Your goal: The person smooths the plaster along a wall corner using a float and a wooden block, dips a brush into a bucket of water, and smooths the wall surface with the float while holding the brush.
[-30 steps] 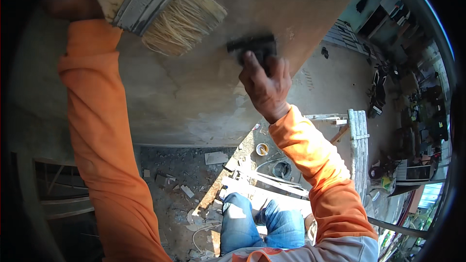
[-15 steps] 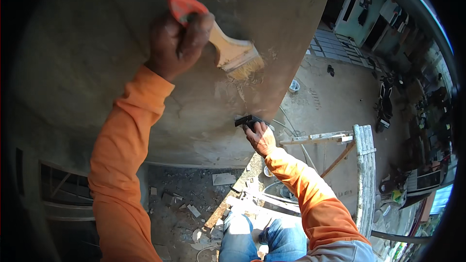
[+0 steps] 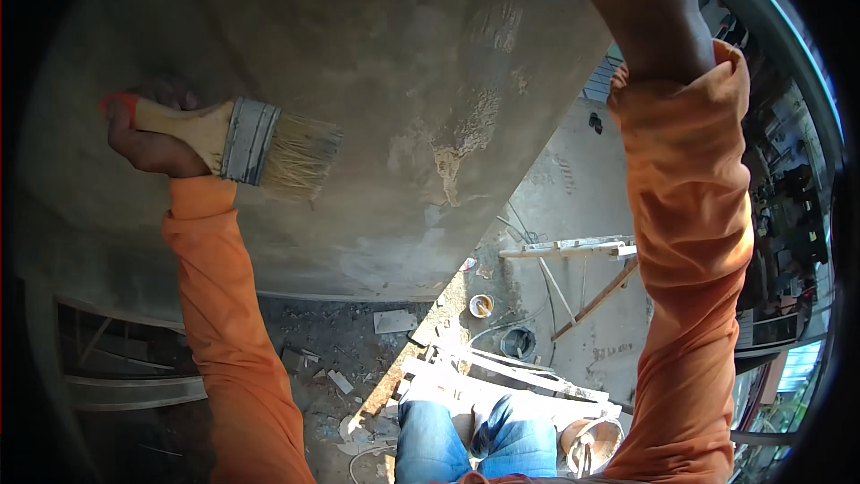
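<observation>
Two orange sleeves rise from the lower edge toward a grey plastered wall (image 3: 358,63) that fills the upper left of what we see. Its lower edge runs level above a dark opening, and its right edge slants down from the top toward the middle; past that edge the ground drops away to a concrete floor (image 3: 573,188) well below us, so the open room lies to the right and beneath.

Down there we see no printed packages, only a small round tin (image 3: 481,306) with a pale inside, a dark round bucket (image 3: 519,342) just beside it, a pale wooden frame (image 3: 564,249) and scattered rubble (image 3: 340,381) at the wall's foot. Our blue-trousered knees (image 3: 475,439) show at the bottom.

Our left hand (image 3: 152,139) is at the far left, its fingers (image 3: 170,94) wrapped round the wooden handle of a wide flat paintbrush (image 3: 255,143). The red handle tip sticks out left of the fist, the metal band sits just right of the fingers, and the pale bristles point right, lying against the wall.

Our right forearm (image 3: 654,18) reaches up to the top edge. The right hand itself is cut off there, so we cannot tell how its fingers stand.
</observation>
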### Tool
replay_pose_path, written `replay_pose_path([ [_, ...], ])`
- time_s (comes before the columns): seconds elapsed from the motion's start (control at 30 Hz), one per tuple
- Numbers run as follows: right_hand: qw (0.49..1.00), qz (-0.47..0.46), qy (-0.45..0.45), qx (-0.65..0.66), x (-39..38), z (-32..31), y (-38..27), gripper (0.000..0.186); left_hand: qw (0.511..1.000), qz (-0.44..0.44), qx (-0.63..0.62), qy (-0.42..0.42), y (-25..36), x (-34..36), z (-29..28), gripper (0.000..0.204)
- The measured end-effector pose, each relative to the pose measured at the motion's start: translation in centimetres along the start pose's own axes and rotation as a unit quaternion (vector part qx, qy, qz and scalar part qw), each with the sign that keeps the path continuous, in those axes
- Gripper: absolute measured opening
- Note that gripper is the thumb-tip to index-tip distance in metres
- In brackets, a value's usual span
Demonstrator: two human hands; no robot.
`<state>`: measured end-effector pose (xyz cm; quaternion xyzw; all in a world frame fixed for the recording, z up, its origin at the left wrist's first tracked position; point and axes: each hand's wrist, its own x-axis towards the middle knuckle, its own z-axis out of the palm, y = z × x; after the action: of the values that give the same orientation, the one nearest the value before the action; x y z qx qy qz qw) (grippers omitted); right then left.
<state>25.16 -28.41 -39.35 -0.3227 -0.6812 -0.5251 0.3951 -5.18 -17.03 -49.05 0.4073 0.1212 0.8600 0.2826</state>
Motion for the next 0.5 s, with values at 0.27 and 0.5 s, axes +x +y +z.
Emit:
replay_pose_path([
  [0.27,0.938,-0.079,-0.301,0.150,-30.4,1.8,-17.1,0.036,0.990,0.096,0.014,-0.102,-4.0,-4.1,-4.3,0.035],
  [0.5,0.996,0.032,-0.050,-0.066,-5.4,0.3,-4.7,0.036,0.992,0.102,-0.019,-0.077,-4.2,-5.1,-4.0,0.031],
])
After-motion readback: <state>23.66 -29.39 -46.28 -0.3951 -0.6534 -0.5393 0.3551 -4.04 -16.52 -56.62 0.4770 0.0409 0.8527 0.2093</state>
